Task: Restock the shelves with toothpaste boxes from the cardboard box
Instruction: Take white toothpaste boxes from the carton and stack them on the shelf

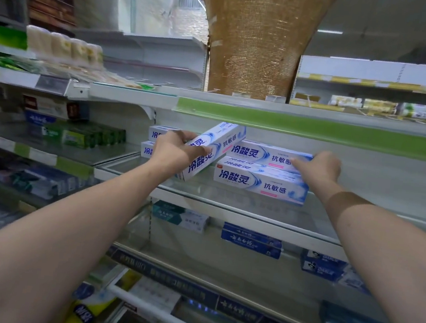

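Two white-and-blue toothpaste boxes (262, 176) lie stacked on the glass shelf (228, 201); right hand (321, 165) grips the upper one, left hand (178, 150) clutches a tilted box (214, 149) beside them, not yet placed.

Woven tan pillar (256, 46) seen behind shelving. Green cartons (87, 135) stacked at left. Dark blue cartons (250, 240) laid one tier lower.

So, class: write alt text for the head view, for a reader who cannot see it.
A left hand grips a tilted toothpaste box on a glass shelf, while the right hand holds the upper box of a two-box stack.
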`<state>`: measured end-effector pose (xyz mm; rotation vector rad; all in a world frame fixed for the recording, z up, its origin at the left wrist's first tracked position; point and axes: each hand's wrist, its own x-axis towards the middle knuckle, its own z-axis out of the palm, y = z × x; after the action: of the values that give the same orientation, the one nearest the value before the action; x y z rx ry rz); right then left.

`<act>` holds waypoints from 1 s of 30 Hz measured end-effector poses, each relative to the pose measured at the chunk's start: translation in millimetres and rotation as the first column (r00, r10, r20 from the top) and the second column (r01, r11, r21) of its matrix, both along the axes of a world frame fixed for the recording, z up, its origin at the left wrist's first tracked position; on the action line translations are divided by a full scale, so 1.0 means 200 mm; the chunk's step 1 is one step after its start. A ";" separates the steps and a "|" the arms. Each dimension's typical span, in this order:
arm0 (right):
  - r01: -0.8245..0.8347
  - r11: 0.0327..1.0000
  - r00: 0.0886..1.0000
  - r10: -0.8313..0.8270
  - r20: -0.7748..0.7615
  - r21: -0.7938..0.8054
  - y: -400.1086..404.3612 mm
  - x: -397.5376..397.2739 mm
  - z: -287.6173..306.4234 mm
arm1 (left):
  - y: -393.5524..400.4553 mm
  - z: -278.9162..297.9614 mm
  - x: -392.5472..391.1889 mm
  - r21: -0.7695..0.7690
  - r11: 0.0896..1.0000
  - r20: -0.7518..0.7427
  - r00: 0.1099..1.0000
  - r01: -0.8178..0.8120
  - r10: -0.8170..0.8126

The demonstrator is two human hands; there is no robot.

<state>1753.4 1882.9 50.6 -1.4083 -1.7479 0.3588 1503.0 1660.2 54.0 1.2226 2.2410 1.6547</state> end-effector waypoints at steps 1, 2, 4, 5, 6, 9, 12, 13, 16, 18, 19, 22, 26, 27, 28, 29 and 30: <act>0.001 1.000 1.000 -0.001 -0.003 -0.002 0.01 0.00 0.00 | 0.01 0.00 -0.01 -0.013 1.000 -0.009 1.000 0.006 -0.006; 0.001 1.000 1.000 -0.001 -0.007 -0.005 0.02 -0.01 -0.01 | 0.02 0.00 -0.01 -0.026 1.000 -0.021 1.000 0.016 -0.016; 0.003 1.000 1.000 -0.003 -0.017 -0.004 0.03 -0.01 -0.01 | 0.04 0.01 -0.02 -0.060 0.997 -0.047 0.998 0.044 -0.046; 0.005 1.000 1.000 -0.005 -0.026 -0.009 0.04 -0.01 -0.01 | 0.05 0.01 -0.03 -0.080 0.995 -0.057 0.997 0.056 -0.061; 0.004 1.000 0.999 -0.005 -0.034 -0.019 0.04 -0.01 -0.02 | 0.06 0.02 -0.04 -0.093 0.993 -0.053 0.996 0.069 -0.074; -0.009 1.000 0.999 0.007 -0.050 -0.027 0.05 0.01 -0.02 | 0.09 0.03 -0.05 -0.082 0.991 -0.005 0.994 0.109 -0.110; -0.053 0.998 0.995 0.049 -0.089 -0.037 0.06 0.03 -0.04 | 0.11 0.04 -0.04 -0.063 0.985 0.031 0.987 0.162 -0.160; -0.072 0.997 0.992 0.068 -0.103 -0.041 0.05 0.03 -0.05 | 0.12 0.04 -0.03 -0.056 0.980 0.035 0.982 0.189 -0.187; -0.061 0.998 0.978 0.057 -0.199 -0.015 0.05 0.06 -0.07 | 0.15 0.05 -0.01 -0.049 0.957 0.019 0.959 0.284 -0.284; 0.037 0.999 0.962 -0.041 -0.270 -0.021 0.06 0.11 -0.09 | 0.17 0.08 0.01 -0.070 0.922 0.038 0.924 0.381 -0.379; 0.081 0.995 0.950 -0.093 -0.297 -0.052 0.06 0.14 -0.09 | 0.19 0.10 0.03 -0.085 0.895 0.050 0.899 0.439 -0.436; 0.153 0.977 0.933 -0.194 -0.305 -0.151 0.10 0.23 -0.11 | 0.23 0.14 0.07 -0.152 0.817 0.028 0.829 0.556 -0.559; 0.203 0.970 0.935 -0.232 -0.270 -0.133 0.08 0.30 -0.10 | 0.35 0.17 0.11 -0.288 0.814 -0.178 0.807 0.504 -0.562; 0.207 0.970 0.936 -0.234 -0.264 -0.124 0.07 0.31 -0.11 | 0.39 0.17 0.11 -0.316 0.837 -0.268 0.804 0.447 -0.530; 0.208 0.971 0.939 -0.231 -0.254 -0.113 0.05 0.32 -0.11 | 0.42 0.18 0.11 -0.346 0.860 -0.375 0.785 0.375 -0.494; 0.208 0.972 0.942 -0.228 -0.247 -0.107 0.04 0.32 -0.11 | 0.45 0.17 0.12 -0.371 0.881 -0.473 0.756 0.294 -0.452; 0.207 0.972 0.943 -0.229 -0.243 -0.110 0.04 0.32 -0.12 | 0.48 0.17 0.13 -0.378 0.900 -0.547 0.732 0.217 -0.406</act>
<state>1816.8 1890.5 26.3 -1.5254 -1.3682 0.4734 1529.4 1755.5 87.7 2.1401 2.2722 0.8176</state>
